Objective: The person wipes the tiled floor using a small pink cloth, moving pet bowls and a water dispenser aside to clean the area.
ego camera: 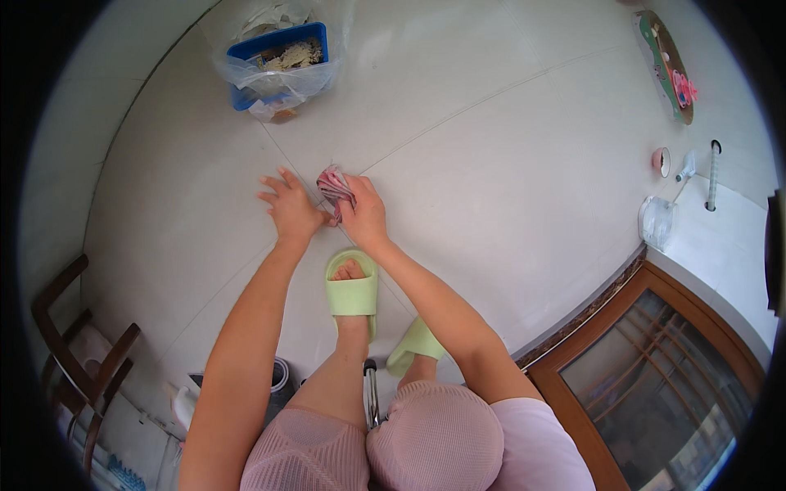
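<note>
My right hand (366, 212) grips a crumpled pink and grey striped cloth (334, 186), held above the pale tiled floor (479, 184). Just left of it is my left hand (293, 207), fingers spread, its thumb reaching towards the lower end of the cloth; whether the thumb touches the cloth I cannot tell. Nothing is held in the left hand. Below the hands are my feet in light green slippers (352, 297).
A blue bin (245, 101) with a clear plastic bag and waste stands at the upper left. Dark wooden chair parts (61, 337) are at the lower left. At the right are a wood-framed glass door (651, 362), a small pink bowl (661, 162) and a green-edged board (660, 73).
</note>
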The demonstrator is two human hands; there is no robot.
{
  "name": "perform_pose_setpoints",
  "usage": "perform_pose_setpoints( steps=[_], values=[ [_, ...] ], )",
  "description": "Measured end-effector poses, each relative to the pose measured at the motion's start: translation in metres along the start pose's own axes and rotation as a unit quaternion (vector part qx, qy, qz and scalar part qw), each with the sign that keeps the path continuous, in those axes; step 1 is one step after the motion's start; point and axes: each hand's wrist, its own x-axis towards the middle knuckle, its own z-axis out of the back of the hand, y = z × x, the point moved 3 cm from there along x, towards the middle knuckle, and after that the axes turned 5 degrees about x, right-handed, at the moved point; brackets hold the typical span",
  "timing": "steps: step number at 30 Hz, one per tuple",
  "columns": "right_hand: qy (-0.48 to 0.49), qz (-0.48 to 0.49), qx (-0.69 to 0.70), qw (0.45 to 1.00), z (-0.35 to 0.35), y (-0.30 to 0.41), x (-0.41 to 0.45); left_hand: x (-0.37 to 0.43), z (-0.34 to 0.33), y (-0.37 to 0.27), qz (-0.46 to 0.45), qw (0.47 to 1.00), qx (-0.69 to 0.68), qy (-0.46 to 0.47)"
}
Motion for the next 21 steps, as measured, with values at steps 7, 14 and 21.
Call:
perform_pose_setpoints(
  steps=[7, 14, 21],
  values=[
    [0.117, -0.344, 0.427, 0.828, 0.081, 0.062, 0.004, -0.008, 0.011, 0.014, -0.004, 1.000, 0.010, 0.010],
    [0.182, -0.366, 0.584, 0.702, 0.173, 0.133, -0.006, 0.012, -0.006, 0.057, -0.153, 0.985, 0.079, -0.016],
    [0.206, -0.341, 0.561, 0.726, 0.191, 0.221, -0.028, -0.023, 0.056, 0.102, -0.224, 0.927, -0.284, -0.098]
  ],
)
